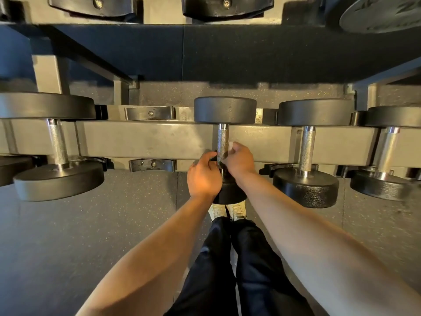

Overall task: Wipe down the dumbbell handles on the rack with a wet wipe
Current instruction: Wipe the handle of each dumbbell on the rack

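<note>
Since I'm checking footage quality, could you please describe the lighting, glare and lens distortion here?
Head view: the wide lens leans the far-left knurled chrome dumbbell handle outward; warm light tints the left hand, the right hand looks paler; glints on the middle handle; deep shadow under the upper grey rack tier; focus sharp.

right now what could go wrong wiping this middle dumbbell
The wipe sits only on the near part of the handle, so the far end could get missed. The dumbbell's front weight hangs right above the shoes; pulling it forward might drop it on the toes.
</note>
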`<state>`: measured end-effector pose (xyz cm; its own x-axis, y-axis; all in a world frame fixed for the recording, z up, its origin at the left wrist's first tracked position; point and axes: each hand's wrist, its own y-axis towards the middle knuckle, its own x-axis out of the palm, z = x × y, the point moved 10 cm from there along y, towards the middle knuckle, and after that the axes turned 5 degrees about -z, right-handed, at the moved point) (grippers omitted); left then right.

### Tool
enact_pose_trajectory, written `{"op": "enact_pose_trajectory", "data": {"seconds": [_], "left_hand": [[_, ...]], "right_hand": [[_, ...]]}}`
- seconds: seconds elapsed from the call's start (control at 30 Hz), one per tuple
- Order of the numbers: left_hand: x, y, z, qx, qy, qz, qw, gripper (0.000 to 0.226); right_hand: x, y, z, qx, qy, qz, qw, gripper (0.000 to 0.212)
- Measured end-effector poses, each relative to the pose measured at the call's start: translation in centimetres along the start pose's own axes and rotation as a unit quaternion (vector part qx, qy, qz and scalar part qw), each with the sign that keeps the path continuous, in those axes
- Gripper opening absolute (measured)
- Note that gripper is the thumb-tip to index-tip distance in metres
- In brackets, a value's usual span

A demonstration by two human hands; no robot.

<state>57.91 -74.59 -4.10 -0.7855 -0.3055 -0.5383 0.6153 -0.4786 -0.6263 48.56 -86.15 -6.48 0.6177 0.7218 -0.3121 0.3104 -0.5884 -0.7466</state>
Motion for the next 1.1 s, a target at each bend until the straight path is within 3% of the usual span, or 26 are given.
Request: {"op": "enact_pose_trajectory", "data": {"seconds": [0.07,0.13,0.27,0.43,0.53,0.63,0.7,0.83,0.93,1.1], "left_hand": [[0.1,0.3,-0.3,0.008,-0.006,0.001,1.0,0.045],[0.2,0.5,-0.4,0.014,-0.011,0.005,1.0,0.042],[0.1,0.4,-0.6,0.019,-0.027,0.026,0.999,0.037],[0.3,0.5,-0.8,0.01,0.004,0.043,0.999,0.043],[0.5,-0.3,-1.1,-0.006,-0.084,0.013,0.996,0.038],[0.6,-2.9,-1.4,-0.057,-0.268,-0.056,0.96,0.031],[-0.3,-4.8,-1.1,-0.081,-0.323,-0.074,0.94,0.03],[-4.8,-8.3,1.5,-0.021,-0.274,-0.061,0.96,0.02],[-8.1,-10.7,3.0,0.014,-0.298,-0.035,0.954,0.014],[-14.4,-15.5,6.2,0.072,-0.283,0.0,0.956,0.024]], "right_hand": [[0.4,0.3,1.3,0.018,-0.048,-0.034,0.998,0.027],[1.3,0.8,2.3,0.038,-0.129,-0.075,0.988,0.016],[2.2,0.4,3.0,0.05,-0.301,-0.122,0.945,0.022],[1.4,-0.7,2.0,0.042,-0.352,-0.092,0.931,0.022],[0.4,-2.5,0.7,0.017,-0.375,-0.068,0.925,0.027],[1.0,-5.0,-0.5,0.022,-0.284,-0.114,0.952,0.027],[1.0,-7.0,-2.5,0.012,-0.238,-0.124,0.963,0.026],[0.2,-11.5,-6.6,-0.022,-0.115,-0.113,0.987,0.024],[-0.4,-14.6,-9.3,-0.042,-0.041,-0.112,0.992,0.022],[0.2,-19.8,-13.3,-0.064,0.027,-0.141,0.988,0.027]]}}
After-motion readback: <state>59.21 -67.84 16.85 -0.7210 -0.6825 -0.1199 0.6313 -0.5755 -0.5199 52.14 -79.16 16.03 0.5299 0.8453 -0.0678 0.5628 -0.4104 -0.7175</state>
